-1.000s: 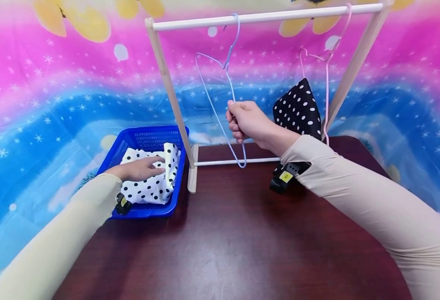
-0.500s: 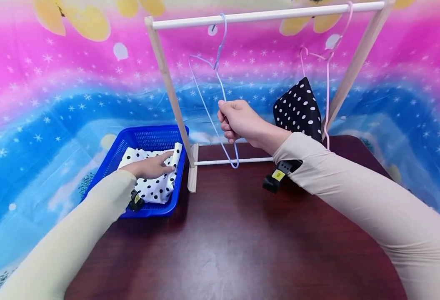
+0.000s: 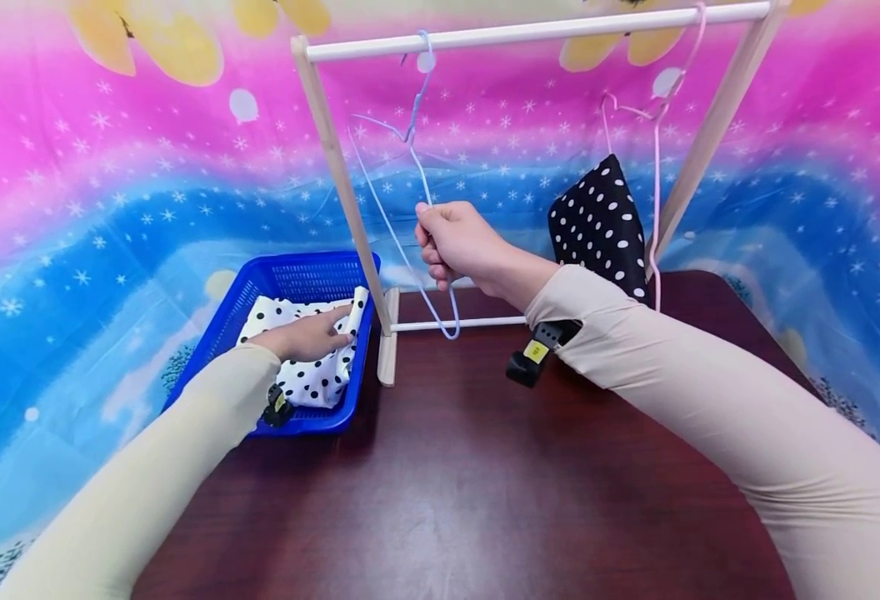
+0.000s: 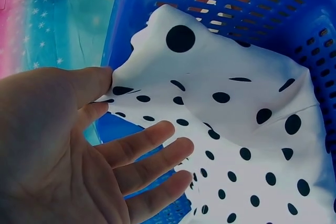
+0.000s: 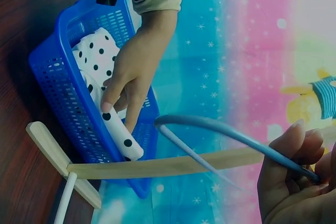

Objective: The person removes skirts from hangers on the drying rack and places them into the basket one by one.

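My right hand [image 3: 461,242] grips the side of a light blue clothes hanger [image 3: 387,212], whose hook sits over the rack's top bar. In the right wrist view the hanger's wire [image 5: 226,129] runs into the curled fingers. At the left, my left hand [image 3: 303,335] reaches into a blue plastic basket [image 3: 248,279]. Its thumb and index finger pinch an edge of a white cloth with black dots [image 4: 220,98]; the other fingers are spread. The cloth lies bunched in the basket, its held edge raised near the right wall. What garment it is, I cannot tell.
A wooden rack [image 3: 338,179] with a white top bar stands on the dark table [image 3: 440,483]. From its right end hangs a pink hanger [image 3: 657,208] carrying a black cloth with white dots [image 3: 597,221]. A patterned backdrop [image 3: 147,158] surrounds the table.
The blue hanger has slid left along the bar with my right hand. My left hand has moved right over the cloth and now pinches its edge.
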A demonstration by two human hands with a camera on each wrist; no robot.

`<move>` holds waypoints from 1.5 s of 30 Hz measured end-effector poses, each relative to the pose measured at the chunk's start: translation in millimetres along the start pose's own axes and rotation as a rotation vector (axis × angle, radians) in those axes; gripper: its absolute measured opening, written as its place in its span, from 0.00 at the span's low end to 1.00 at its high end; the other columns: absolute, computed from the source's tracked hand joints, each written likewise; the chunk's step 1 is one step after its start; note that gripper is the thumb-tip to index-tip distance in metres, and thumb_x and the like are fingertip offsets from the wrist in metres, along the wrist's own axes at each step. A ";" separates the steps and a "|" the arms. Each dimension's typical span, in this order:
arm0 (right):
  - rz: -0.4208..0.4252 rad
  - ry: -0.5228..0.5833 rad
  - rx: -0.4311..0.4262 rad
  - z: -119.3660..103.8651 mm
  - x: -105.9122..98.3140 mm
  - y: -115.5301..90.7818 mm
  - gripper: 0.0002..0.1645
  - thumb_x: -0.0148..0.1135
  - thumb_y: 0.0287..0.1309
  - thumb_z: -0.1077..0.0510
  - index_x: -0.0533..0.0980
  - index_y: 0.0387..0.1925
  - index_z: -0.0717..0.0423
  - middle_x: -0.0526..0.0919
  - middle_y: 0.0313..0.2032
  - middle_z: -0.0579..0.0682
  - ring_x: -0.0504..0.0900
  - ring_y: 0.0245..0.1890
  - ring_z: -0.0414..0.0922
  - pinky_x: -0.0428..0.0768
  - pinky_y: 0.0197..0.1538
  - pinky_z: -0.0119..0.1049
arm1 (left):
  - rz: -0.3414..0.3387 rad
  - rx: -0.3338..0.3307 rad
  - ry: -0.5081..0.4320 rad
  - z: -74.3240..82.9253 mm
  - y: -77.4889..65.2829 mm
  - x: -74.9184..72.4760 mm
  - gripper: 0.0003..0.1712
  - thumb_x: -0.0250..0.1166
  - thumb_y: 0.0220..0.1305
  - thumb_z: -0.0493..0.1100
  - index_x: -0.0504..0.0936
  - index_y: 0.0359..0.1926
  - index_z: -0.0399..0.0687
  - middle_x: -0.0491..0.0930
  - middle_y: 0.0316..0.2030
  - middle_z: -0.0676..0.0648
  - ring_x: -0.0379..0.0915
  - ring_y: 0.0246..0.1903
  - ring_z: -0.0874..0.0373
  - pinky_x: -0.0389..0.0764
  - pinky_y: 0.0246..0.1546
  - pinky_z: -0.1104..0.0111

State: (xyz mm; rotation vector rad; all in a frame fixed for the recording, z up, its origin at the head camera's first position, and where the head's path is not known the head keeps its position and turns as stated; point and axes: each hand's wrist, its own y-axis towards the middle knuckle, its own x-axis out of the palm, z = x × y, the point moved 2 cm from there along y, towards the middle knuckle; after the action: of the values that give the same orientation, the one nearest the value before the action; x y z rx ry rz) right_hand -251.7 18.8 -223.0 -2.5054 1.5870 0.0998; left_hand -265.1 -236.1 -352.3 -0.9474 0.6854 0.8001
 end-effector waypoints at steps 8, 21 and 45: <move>-0.023 -0.001 -0.003 -4.3 10.4 3.1 0.27 0.36 0.81 0.45 0.67 0.31 0.60 0.64 0.17 0.47 0.67 0.16 0.44 0.78 0.26 0.36 | 0.012 -0.025 0.026 0.8 1.6 3.9 0.40 0.46 0.81 0.48 0.36 0.81 0.44 0.59 0.74 0.29 0.68 0.67 0.34 0.73 0.65 0.44; -0.028 -0.037 0.003 -5.5 19.7 4.8 0.24 0.40 0.80 0.46 0.69 0.34 0.60 0.74 0.19 0.50 0.76 0.15 0.44 0.87 0.32 0.43 | 0.025 -0.038 0.081 -0.8 -1.7 5.9 0.39 0.47 0.80 0.49 0.41 0.81 0.46 0.76 0.62 0.30 0.80 0.55 0.41 0.80 0.56 0.47; 0.019 -0.023 -0.075 0.8 7.6 -15.4 0.30 0.48 0.78 0.53 0.56 0.75 0.49 0.80 0.54 0.59 0.85 0.35 0.48 0.87 0.51 0.45 | 0.112 0.034 0.094 2.2 -22.9 -8.1 0.33 0.46 0.80 0.49 0.53 0.78 0.43 0.74 0.63 0.30 0.79 0.55 0.39 0.79 0.54 0.47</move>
State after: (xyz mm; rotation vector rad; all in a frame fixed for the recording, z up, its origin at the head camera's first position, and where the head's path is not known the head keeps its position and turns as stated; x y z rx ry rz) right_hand -234.5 18.6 -223.2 -2.5353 1.6274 0.1929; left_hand -250.0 -244.4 -335.1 -0.9261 0.8372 0.8433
